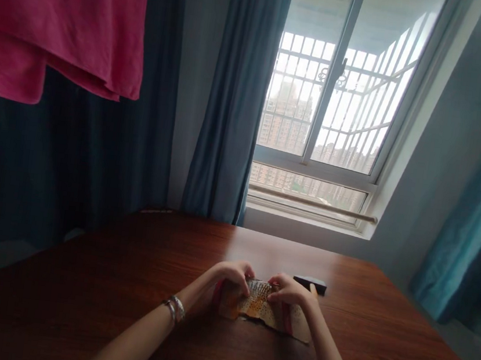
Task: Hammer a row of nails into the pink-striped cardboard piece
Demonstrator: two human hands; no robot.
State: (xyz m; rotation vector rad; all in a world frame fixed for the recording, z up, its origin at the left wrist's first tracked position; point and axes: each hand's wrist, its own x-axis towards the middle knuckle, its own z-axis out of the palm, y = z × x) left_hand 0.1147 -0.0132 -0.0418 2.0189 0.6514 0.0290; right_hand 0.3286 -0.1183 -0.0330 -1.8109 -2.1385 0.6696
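A patterned piece of thin cloth [258, 306], spotted in cream, orange and dark tones with a dark red band on its right, lies on the brown table. Its near edge is uneven. My left hand [235, 273], with bracelets at the wrist, is closed at the cloth's far left part, thumb and fingers pinched in. On the far right side my right hand [289, 291] pinches it likewise. Between the hands the cloth looks gathered or striped. Just beyond my right hand lies a tool with a black head [313, 285] and a pale handle, partly hidden.
The glossy wooden table [131, 283] reaches back to the window [317, 125]. Blue curtains [237, 98] hang behind it and at the right. Pink fabric [67, 18] hangs down at the upper left.
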